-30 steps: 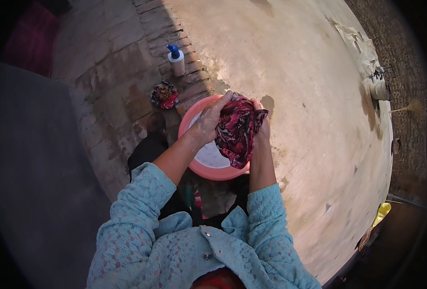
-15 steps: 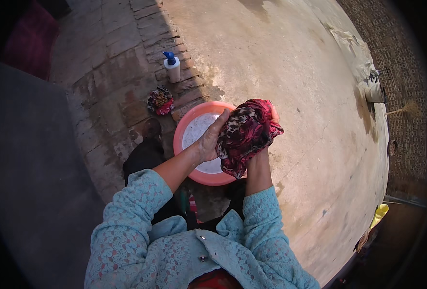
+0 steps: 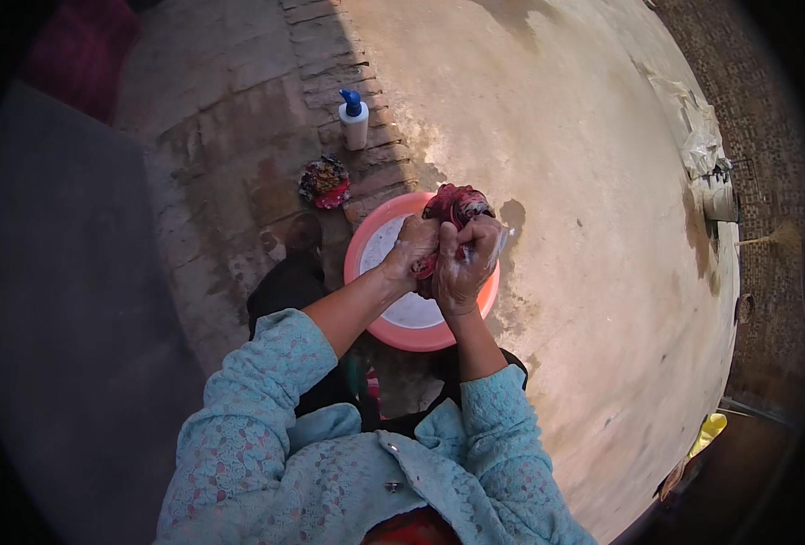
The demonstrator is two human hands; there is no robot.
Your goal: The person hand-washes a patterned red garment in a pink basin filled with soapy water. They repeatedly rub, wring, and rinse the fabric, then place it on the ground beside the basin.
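Observation:
Both my hands grip a wet, bunched cloth point(image 3: 458, 202) patterned in red, black and white. My left hand point(image 3: 412, 247) is wrapped round its near left part, and my right hand point(image 3: 468, 263) is curled in a fist against it on the right. The cloth is squeezed tight, with its far end bulging out beyond my fingers. Below it stands a round pink basin point(image 3: 362, 238) that holds whitish, sudsy water point(image 3: 412, 312). My hands and the cloth hide the basin's right part.
A second bunched patterned cloth point(image 3: 325, 182) lies on the brick paving left of the basin. Beyond it stands a white pump bottle point(image 3: 354, 125) with a blue top. Pale concrete point(image 3: 602, 272) spreads to the right, with a bucket point(image 3: 719, 203) and a broom point(image 3: 778, 238) at its far edge.
The spread-out cloth is now squeezed into a compact bunch. My right hand has come from beneath it and curled into view as a fist; my left hand has closed round it.

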